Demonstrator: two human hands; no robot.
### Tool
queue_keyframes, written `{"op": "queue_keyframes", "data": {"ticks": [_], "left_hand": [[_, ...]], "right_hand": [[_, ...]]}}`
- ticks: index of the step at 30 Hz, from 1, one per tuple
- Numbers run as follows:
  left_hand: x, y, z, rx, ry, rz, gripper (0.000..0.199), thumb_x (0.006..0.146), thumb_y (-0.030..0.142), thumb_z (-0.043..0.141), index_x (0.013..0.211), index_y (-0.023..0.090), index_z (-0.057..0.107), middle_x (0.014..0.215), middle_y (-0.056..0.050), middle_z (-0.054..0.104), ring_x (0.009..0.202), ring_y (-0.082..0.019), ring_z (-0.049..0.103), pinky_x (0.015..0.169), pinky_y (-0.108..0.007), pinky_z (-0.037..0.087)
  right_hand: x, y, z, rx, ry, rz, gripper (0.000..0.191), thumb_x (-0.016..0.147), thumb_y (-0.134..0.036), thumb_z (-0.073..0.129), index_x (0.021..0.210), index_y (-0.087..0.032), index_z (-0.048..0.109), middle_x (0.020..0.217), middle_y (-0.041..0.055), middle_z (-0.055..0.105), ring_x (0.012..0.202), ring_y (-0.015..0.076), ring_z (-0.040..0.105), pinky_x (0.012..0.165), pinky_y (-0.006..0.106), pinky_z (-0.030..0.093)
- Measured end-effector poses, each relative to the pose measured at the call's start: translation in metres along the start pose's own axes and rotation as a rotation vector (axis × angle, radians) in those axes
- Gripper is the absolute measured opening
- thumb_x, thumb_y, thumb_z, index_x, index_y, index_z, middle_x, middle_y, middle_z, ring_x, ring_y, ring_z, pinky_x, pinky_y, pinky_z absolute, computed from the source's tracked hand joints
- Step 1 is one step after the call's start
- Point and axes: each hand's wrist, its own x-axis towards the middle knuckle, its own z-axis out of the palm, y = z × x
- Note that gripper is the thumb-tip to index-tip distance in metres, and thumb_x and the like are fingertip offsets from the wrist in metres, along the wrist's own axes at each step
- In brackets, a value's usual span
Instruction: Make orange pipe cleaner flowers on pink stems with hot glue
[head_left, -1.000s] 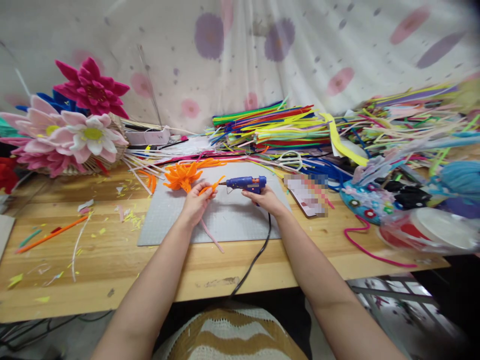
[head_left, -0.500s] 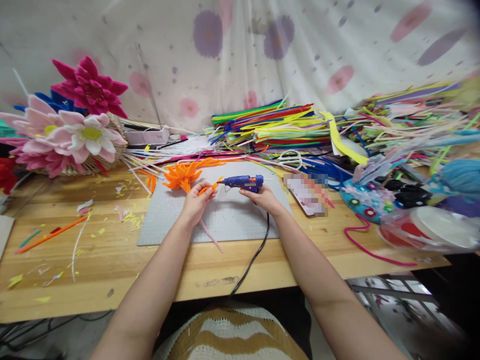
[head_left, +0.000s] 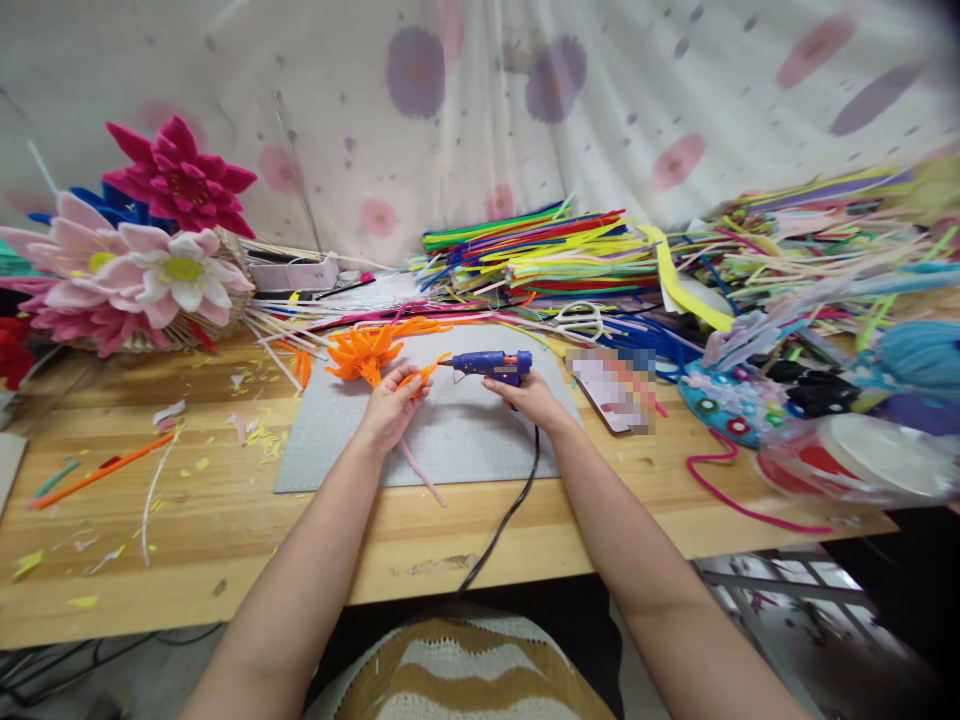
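Note:
My left hand (head_left: 396, 402) pinches a small orange petal piece (head_left: 424, 376) over the grey cutting mat (head_left: 480, 440). Beside its fingertips is an orange pipe-cleaner flower (head_left: 365, 352), and a pale pink stem (head_left: 421, 470) slants down from under the hand. A blue glue gun (head_left: 491, 364) is gripped in my right hand (head_left: 525, 395), its nozzle pointing left at the orange petal piece. The nozzle tip is at or very near the petal; contact is too small to make out. A black cord hangs from the gun's handle.
Fabric flowers (head_left: 180, 270) stand at the left. Bundled pipe cleaners (head_left: 540, 250) lie along the back, with white-handled scissors (head_left: 581, 318) in front. A partly blurred phone-like object (head_left: 604, 390) and a lidded tub (head_left: 862, 455) are to the right. Orange sticks and yellow scraps lie left.
The glue gun and my right hand have shifted slightly to the right. My left hand stays nearly in place, still holding the orange petal piece.

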Motion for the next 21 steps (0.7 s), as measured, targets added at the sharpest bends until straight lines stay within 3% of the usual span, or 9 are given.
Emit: {"op": "queue_keyframes", "data": {"ticks": [14, 21], "left_hand": [[-0.0012, 0.0036, 0.0019, -0.08, 0.026, -0.069, 0.016, 0.066, 0.003, 0.066, 0.076, 0.013, 0.058, 0.068, -0.001, 0.063, 0.064, -0.007, 0.06, 0.061, -0.016, 0.048], [-0.0009, 0.0058, 0.0008, -0.159, 0.017, -0.092, 0.016, 0.067, 0.001, 0.063, 0.077, 0.013, 0.057, 0.068, -0.001, 0.061, 0.065, -0.006, 0.06, 0.061, -0.014, 0.048]], "right_hand": [[-0.0026, -0.0013, 0.0004, 0.009, -0.023, -0.028, 0.04, 0.058, -0.05, 0.068, 0.076, -0.015, 0.063, 0.051, -0.0033, 0.047, 0.048, 0.008, 0.038, 0.048, 0.024, 0.031], [0.0016, 0.0049, -0.0082, 0.091, 0.106, -0.03, 0.04, 0.059, -0.052, 0.067, 0.071, -0.015, 0.06, 0.05, -0.0036, 0.047, 0.044, 0.0071, 0.037, 0.045, 0.023, 0.031]]}}
